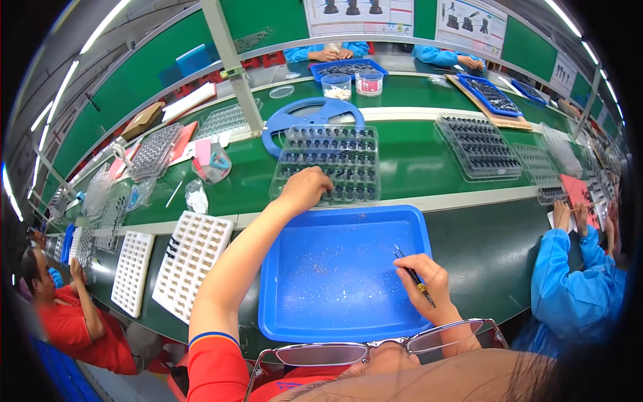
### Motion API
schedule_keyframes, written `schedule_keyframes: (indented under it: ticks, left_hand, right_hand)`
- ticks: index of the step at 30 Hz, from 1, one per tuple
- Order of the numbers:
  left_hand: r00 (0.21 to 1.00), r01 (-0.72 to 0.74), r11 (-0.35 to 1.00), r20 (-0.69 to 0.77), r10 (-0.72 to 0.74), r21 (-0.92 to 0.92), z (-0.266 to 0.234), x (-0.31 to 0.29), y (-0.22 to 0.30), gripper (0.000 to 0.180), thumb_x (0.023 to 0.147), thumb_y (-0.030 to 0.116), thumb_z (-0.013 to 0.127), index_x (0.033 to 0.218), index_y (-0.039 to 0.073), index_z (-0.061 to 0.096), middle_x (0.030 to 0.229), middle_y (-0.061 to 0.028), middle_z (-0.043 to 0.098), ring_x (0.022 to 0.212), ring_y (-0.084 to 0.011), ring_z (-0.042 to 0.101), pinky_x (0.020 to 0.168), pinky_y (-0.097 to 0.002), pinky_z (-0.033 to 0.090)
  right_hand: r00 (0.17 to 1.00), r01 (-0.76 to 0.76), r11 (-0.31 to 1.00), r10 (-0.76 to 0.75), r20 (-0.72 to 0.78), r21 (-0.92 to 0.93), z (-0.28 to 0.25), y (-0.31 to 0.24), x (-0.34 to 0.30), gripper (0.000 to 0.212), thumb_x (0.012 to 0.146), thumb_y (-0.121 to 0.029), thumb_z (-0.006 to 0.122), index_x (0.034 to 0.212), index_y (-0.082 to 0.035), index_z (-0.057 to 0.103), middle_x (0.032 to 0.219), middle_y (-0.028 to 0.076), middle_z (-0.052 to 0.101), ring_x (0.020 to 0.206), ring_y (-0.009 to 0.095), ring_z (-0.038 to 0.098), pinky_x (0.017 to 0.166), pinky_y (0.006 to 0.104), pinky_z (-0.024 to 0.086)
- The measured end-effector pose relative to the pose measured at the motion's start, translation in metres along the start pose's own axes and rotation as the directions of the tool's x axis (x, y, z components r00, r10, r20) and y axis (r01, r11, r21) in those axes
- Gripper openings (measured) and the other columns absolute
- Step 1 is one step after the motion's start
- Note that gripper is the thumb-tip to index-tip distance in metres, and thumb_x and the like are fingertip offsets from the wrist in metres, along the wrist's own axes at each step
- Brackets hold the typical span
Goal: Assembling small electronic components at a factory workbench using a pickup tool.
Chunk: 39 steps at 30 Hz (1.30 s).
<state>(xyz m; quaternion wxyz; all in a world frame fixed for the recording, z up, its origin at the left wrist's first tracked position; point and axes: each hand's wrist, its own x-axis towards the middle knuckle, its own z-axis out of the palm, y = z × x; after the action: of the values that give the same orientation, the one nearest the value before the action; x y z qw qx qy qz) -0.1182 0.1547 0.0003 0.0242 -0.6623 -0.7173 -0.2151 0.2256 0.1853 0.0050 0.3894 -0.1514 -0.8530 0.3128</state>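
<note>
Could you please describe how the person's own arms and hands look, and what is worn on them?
The left hand and right hand are bare, with no gloves visible. The left arm has a short red sleeve with blue trim at its edge. The right sleeve is not visible.

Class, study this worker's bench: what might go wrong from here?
1. The left hand reaches among closely set black parts in the clear tray, so it might knock neighbouring ones.
2. The left forearm appears close beside the nearer white tray; a careless elbow movement could nudge it.
3. The right hand holds a slim tool over the blue tray; if its grip loosened, the tool could drop in.
</note>
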Motion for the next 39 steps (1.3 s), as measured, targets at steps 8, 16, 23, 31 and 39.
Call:
schedule_keyframes:
  ticks: [8, 16, 23, 31, 39]
  left_hand:
    - [0.922, -0.171, 0.936, 0.386, 0.042, 0.308, -0.001, 0.024, -0.001, 0.012, 0.076, 0.005, 0.061, 0.085, 0.006, 0.068, 0.089, -0.0166, 0.056, 0.084, -0.0365, 0.062, 0.073, -0.0457, 0.05]
    - [0.909, -0.258, 0.867, 0.411, 0.068, 0.426, -0.013, 0.023, -0.004, 0.009, 0.074, 0.008, 0.064, 0.081, 0.002, 0.062, 0.091, -0.0175, 0.054, 0.074, -0.038, 0.063, 0.067, -0.0463, 0.051]
    - [0.978, 0.19, 0.859, 0.018, -0.207, -0.475, -0.017, -0.019, 0.03, 0.016, 0.086, 0.013, 0.066, 0.095, 0.0, 0.064, 0.082, -0.0094, 0.068, 0.069, -0.015, 0.066, 0.059, -0.0292, 0.052]
    - [0.914, 0.319, 0.326, 0.198, -0.354, -0.89, -0.013, -0.085, 0.077, 0.016, 0.089, 0.008, 0.065, 0.1, -0.002, 0.06, 0.093, -0.0088, 0.067, 0.078, -0.0117, 0.065, 0.065, -0.0237, 0.053]
    - [0.856, 0.372, 0.153, 0.274, -0.439, -0.915, -0.018, -0.136, 0.104, 0.019, 0.089, 0.008, 0.064, 0.105, -0.001, 0.058, 0.095, -0.0113, 0.068, 0.083, -0.0145, 0.066, 0.067, -0.0245, 0.053]
  right_hand:
    - [0.999, -0.001, 1.0, 0.001, 0.039, 0.0, -0.003, 0.002, -0.001, 0.014, 0.079, 0.002, 0.068, 0.092, -0.002, 0.067, 0.087, 0.012, 0.067, 0.078, 0.026, 0.066, 0.07, 0.0326, 0.052]
    - [0.999, 0.046, 0.999, -0.046, 0.009, -0.001, -0.002, 0.004, 0.002, 0.014, 0.079, 0.0, 0.068, 0.093, -0.005, 0.066, 0.086, 0.011, 0.067, 0.076, 0.026, 0.066, 0.066, 0.0332, 0.053]
    - [0.999, 0.001, 1.0, 0.0, 0.032, -0.012, -0.001, 0.002, -0.003, 0.026, 0.079, 0.002, 0.068, 0.104, -0.003, 0.064, 0.089, 0.012, 0.068, 0.078, 0.024, 0.068, 0.067, 0.0306, 0.053]
    - [0.926, -0.365, 0.811, 0.365, 0.091, 0.457, 0.004, 0.003, -0.004, 0.021, 0.089, -0.004, 0.062, 0.11, 0.002, 0.062, 0.094, 0.013, 0.07, 0.086, 0.019, 0.068, 0.074, 0.0278, 0.054]
    - [0.811, -0.585, 0.574, 0.427, 0.399, 0.573, 0.013, -0.004, 0.044, 0.017, 0.094, -0.012, 0.057, 0.101, 0.003, 0.064, 0.09, 0.015, 0.069, 0.079, 0.018, 0.067, 0.069, 0.0281, 0.053]
